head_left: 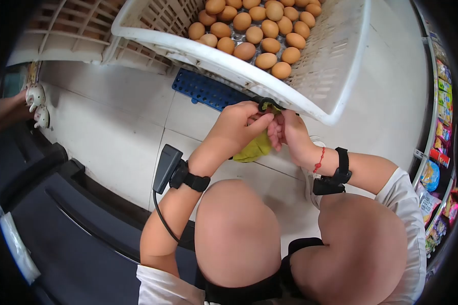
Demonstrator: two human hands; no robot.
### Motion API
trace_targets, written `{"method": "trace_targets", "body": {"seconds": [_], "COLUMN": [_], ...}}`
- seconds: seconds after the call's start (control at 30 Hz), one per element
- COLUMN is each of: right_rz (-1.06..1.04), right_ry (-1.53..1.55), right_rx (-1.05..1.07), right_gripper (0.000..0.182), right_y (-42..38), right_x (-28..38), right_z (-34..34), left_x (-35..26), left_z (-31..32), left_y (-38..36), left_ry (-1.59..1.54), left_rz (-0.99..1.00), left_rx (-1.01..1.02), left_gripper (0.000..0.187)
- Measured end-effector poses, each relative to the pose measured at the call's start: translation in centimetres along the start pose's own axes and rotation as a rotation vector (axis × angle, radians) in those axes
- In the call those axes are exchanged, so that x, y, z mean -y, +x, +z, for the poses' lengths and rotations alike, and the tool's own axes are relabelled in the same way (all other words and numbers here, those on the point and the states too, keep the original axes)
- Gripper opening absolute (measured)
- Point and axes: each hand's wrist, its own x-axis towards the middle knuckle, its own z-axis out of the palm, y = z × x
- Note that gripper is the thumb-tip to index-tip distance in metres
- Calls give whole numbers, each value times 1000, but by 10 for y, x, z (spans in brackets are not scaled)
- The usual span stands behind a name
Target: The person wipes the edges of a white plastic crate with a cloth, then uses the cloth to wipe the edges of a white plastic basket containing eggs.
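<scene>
A yellow-green, soft fabric piece with a black rim, perhaps a glove (253, 149), hangs between my hands just below the front wall of a white plastic crate (198, 53). My left hand (234, 127) is closed on its black rim, thumb and fingers pinched together. On the other side, my right hand (291, 133) has curled fingers at the same rim, close to my left thumb. Parts of the fabric are hidden behind both hands. Inside the crate lie several brown eggs (254, 34), above and beyond my hands.
A blue perforated plastic panel (208, 90) lies on the tiled floor beneath the crate. Another slatted crate (71, 30) stands at upper left. Shelves with packaged snacks (444, 101) line the right side. A black surface (86, 239) is at lower left, with another person's arm (10, 109) above it.
</scene>
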Motion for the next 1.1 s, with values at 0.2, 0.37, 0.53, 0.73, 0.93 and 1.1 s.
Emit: {"method": "trace_targets", "body": {"seconds": [0.2,0.37,0.53,0.73,0.93,1.1], "right_rz": [-37,-235,-286,-280,-239,-166], "right_ry": [30,136,100,134,-11,-14], "right_rx": [-96,-93,-92,-43,64,182], "right_gripper": [55,55,55,46,51,53], "right_y": [-2,13,14,13,7,9], "right_x": [7,-10,-17,-11,-4,-17], "right_z": [14,10,8,9,0,-14], "left_x": [9,19,-12,-3,4,3], "left_z": [-8,-6,-3,2,10,13], "left_y": [22,29,27,20,24,21], "left_ry": [-72,-53,-131,-494,-515,-402], "left_rz": [-278,-165,-231,-337,-354,-461], "left_rx": [190,129,155,67,67,75], "left_gripper": [30,39,35,28,27,23]}}
